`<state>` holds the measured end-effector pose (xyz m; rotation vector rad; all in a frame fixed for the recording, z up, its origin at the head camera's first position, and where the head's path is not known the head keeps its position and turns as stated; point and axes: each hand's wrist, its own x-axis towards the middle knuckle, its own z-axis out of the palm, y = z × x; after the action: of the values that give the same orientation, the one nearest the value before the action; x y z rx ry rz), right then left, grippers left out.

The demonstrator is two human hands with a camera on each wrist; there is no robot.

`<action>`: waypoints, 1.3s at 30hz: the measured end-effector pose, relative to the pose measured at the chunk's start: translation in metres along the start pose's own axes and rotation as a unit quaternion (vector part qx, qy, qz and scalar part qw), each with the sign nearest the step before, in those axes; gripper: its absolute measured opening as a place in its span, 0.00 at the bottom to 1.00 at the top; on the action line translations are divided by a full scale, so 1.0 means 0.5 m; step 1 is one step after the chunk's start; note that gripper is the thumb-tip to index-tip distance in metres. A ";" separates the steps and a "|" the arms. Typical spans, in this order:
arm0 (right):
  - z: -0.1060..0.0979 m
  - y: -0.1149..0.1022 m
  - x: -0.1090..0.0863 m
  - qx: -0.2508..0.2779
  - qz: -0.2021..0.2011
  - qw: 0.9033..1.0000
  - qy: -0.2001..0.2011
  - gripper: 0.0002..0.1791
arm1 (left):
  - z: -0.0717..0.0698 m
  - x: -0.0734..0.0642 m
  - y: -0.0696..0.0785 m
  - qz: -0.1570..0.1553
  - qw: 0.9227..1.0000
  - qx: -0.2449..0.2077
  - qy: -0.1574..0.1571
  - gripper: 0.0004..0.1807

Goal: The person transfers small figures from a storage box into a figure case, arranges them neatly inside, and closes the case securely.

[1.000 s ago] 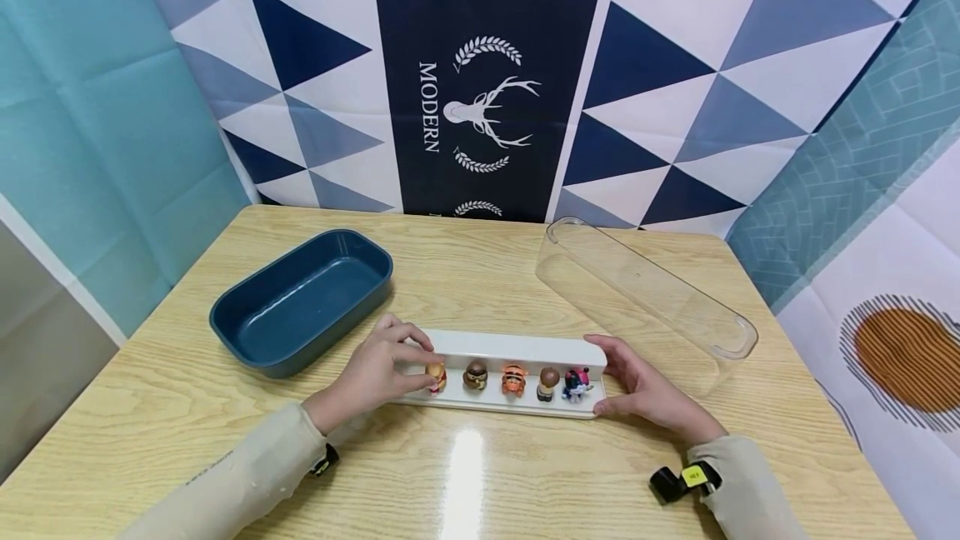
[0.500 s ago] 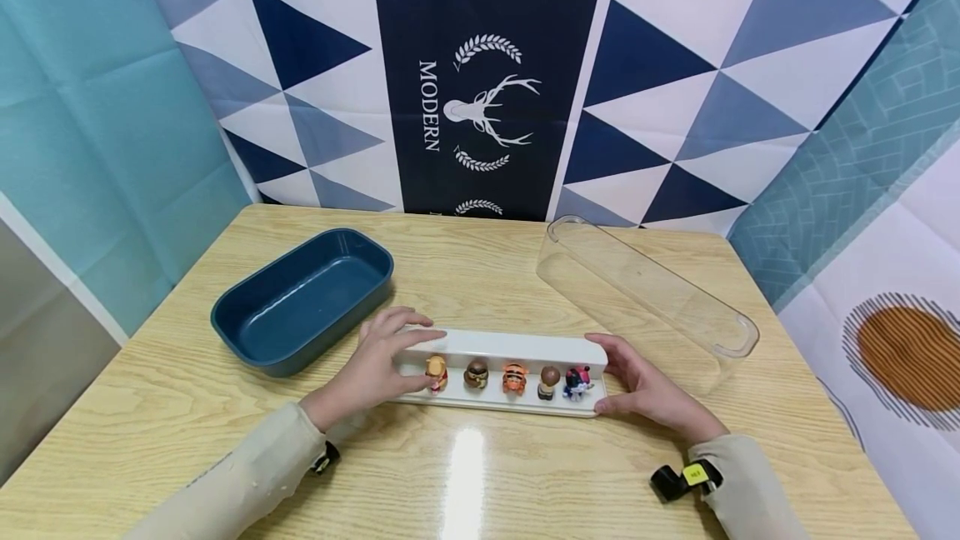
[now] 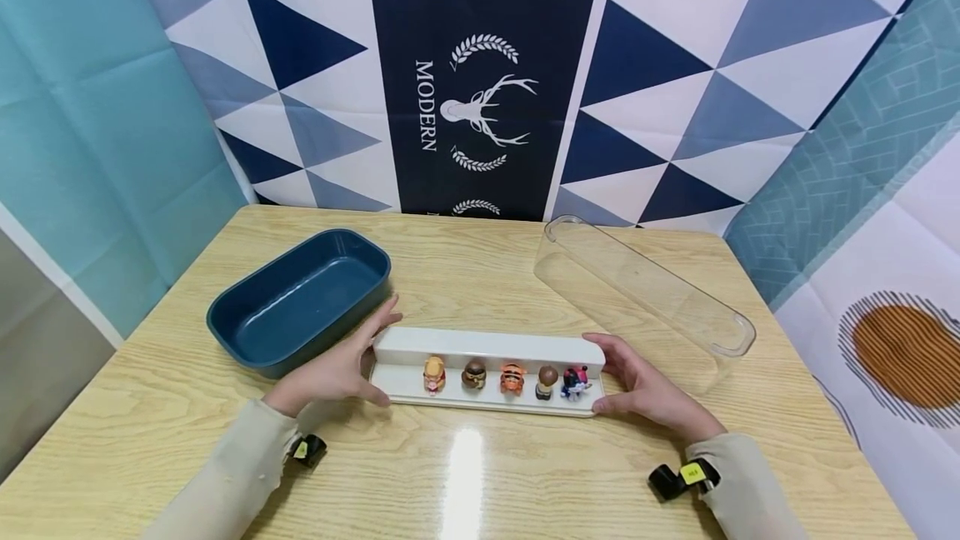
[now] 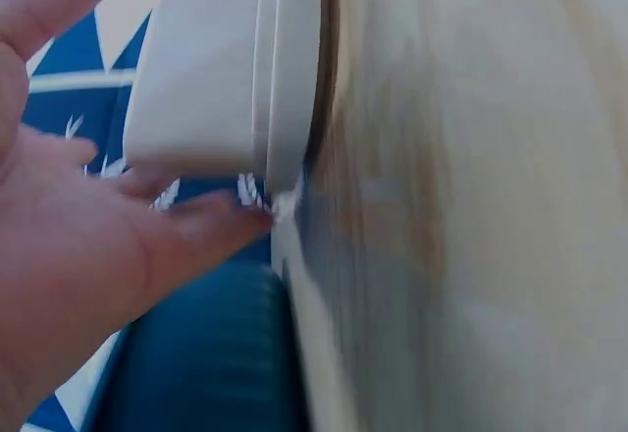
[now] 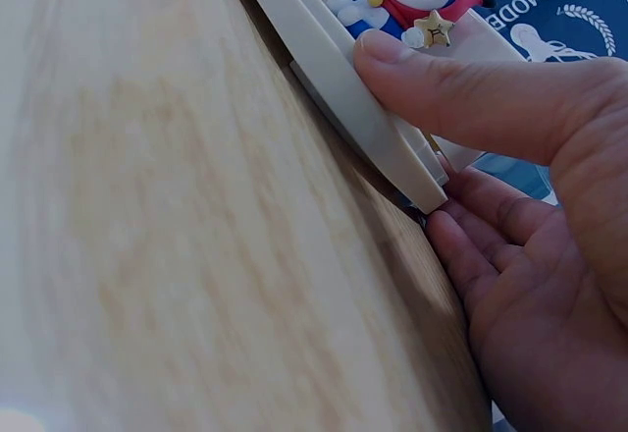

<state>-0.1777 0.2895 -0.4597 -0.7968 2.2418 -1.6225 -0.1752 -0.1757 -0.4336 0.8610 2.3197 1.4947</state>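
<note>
A long white display stand [image 3: 487,342] with a raised back step lies across the middle of the table. Several small toy figures stand in a row on its lower step, from a yellow bear [image 3: 433,375] at the left to a pink-and-blue figure [image 3: 575,383] at the right. My left hand [image 3: 337,369] spreads around the stand's left end, thumb at the front and fingers behind, holding no figure. At the opposite end my right hand [image 3: 645,382] grips the stand; in the right wrist view its thumb [image 5: 432,93] presses the top edge while other fingers reach under and behind.
An open dark blue bin [image 3: 300,294] sits at the back left, close behind my left hand. A clear plastic cover [image 3: 652,286] lies slanted at the back right, behind my right hand. Patterned cloth [image 3: 480,90] hangs past the table's far edge.
My left hand has let go of the yellow bear and moved left, to the stand's left end. The bear stays standing on the step. My right hand has kept its place.
</note>
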 end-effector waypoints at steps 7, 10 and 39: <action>0.002 0.000 0.002 0.003 -0.005 1.000 -0.004 0.52 | -0.024 -0.012 -0.020 -0.023 0.999 -0.031 -0.022 0.74; 0.002 -0.001 0.002 0.003 -0.001 1.000 -0.002 0.52 | -0.028 -0.015 -0.033 -0.041 0.997 -0.069 -0.022 0.72; 0.001 -0.008 0.002 -0.005 -0.004 1.000 -0.002 0.53 | -0.030 -0.014 -0.060 -0.079 0.986 -0.146 -0.007 0.64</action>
<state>-0.1773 0.2877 -0.4561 -0.8106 2.2501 -1.6125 -0.1872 -0.2001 -0.4545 0.5947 2.0347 1.6936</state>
